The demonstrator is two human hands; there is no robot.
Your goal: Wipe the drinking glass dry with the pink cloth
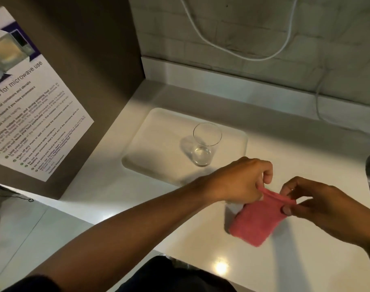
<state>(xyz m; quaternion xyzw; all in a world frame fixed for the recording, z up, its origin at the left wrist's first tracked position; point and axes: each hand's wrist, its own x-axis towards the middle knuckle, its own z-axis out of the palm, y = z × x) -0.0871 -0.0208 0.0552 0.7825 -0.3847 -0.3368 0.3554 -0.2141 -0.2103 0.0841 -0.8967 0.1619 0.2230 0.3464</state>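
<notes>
Both hands pinch the cloth (262, 222) top edge, lower right of frame: left hand (241, 182) grip clamped on its left corner, right hand (319, 201) on the right. Cloth's lower end rests on the worktop (137, 199). Glass (205, 144) stands upright on the tray (158, 144), centre frame, untouched. Suggest: unfold cloth fully, then free one hand to take the glass low, wipe inside first.
</notes>
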